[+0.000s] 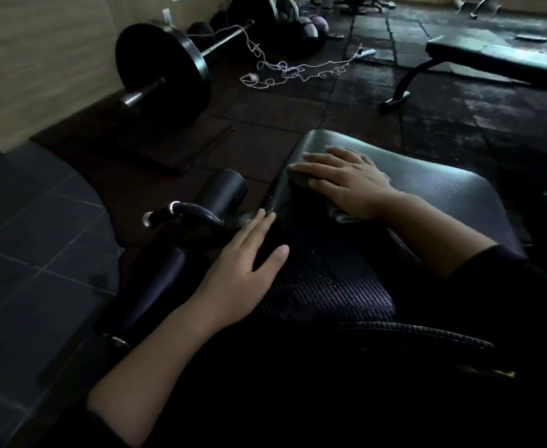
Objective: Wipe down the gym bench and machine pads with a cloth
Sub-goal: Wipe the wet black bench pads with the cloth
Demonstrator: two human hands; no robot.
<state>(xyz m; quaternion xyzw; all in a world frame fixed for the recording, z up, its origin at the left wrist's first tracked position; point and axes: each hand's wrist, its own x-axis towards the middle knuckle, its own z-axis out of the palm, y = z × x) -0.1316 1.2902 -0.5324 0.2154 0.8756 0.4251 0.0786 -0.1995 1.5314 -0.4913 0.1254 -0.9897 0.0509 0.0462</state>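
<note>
Cloth (pixel 341 215) is the thing to judge here, and it lies almost wholly under the right hand (pixel 343 182), flattened on the far pad (pixel 433 189) near that pad's left edge, with only a grey fold showing beneath the fingertips and a crumpled corner by the wrist. Those fingers (pixel 314 156) lie straight and close together, pressing down on the fabric rather than curling round it; the thumb is tucked along the front edge of the cloth. From the way it bunches and drapes it looks thin, soft and light, with no stiffness of its own, so it will probably go wherever the palm drives it and could ruck up or slip out from under a loose hand. A flat palm over its middle seems the sound hold for wiping, and a pinch at the loose corner would do for lifting or refolding. The left hand (pixel 249 270) rests open on the near pad (pixel 330 286), fingers straight and slightly spread, holding nothing. Both pads have a ribbed, faintly shiny cover that looks firm and a little slick, and small pale specks show on the near one, so moderate pressure seems wise. Farther out are a curved metal handle (pixel 181 213), a loaded barbell (pixel 165 76), a tangled cord (pixel 285 71) and another bench (pixel 498 61).
</note>
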